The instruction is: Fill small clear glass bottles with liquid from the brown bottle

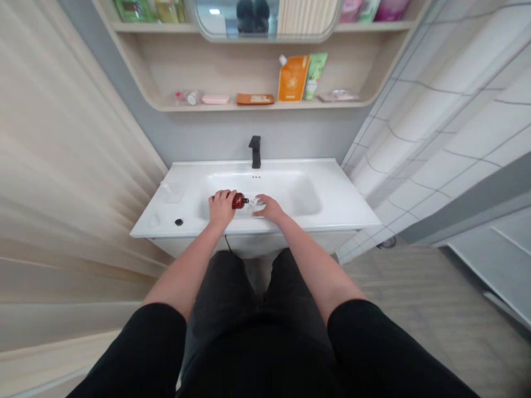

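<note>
Head-worn view, facing forward and down onto a washbasin

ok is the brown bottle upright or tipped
Tipped: the brown bottle is held nearly on its side in the left hand, with its neck pointing sideways toward the right hand.

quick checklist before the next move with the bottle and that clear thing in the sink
1. Left hand grip on the amber bottle: ok, fingers wrapped around it.
2. Bottle's neck end: cannot tell whether it is open or capped.
3. Right hand contact with the clear item: ok, fingers on it, though what it is cannot be told.
4. Both items above the white basin: ok.
5. Black faucet: ok, no running water shows.
</note>
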Demonstrator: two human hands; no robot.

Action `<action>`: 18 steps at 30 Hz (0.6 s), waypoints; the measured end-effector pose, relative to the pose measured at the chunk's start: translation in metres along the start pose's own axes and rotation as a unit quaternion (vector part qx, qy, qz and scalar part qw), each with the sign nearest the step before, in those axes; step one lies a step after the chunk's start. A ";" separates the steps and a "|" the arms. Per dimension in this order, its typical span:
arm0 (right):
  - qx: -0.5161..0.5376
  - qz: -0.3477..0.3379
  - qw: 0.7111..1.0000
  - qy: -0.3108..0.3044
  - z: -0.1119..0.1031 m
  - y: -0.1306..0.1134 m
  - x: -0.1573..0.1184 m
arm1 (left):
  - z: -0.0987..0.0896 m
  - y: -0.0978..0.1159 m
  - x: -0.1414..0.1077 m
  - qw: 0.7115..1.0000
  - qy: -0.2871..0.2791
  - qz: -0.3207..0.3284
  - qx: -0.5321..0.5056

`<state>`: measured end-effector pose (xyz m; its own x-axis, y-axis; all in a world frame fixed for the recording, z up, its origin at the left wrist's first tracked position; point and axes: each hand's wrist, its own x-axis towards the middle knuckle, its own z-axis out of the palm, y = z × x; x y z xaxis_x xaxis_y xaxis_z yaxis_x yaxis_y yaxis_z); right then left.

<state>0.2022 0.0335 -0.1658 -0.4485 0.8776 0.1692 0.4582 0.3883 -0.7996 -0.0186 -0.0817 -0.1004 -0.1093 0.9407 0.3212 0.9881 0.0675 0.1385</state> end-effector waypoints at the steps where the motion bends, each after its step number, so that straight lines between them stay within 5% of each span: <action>1: -0.001 -0.001 1.000 0.000 0.000 0.000 0.000 | 0.000 0.000 0.000 1.000 0.002 0.002 0.000; 18: -0.001 -0.014 1.000 0.005 0.004 0.009 0.003 | 0.012 -0.006 0.002 0.998 0.047 0.030 -0.007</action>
<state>0.2022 0.0381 -0.1743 -0.4527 0.8696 0.1972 0.4473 0.4127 -0.7935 -0.0236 -0.0766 -0.1118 -0.0609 0.9077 0.4152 0.9915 0.0071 0.1300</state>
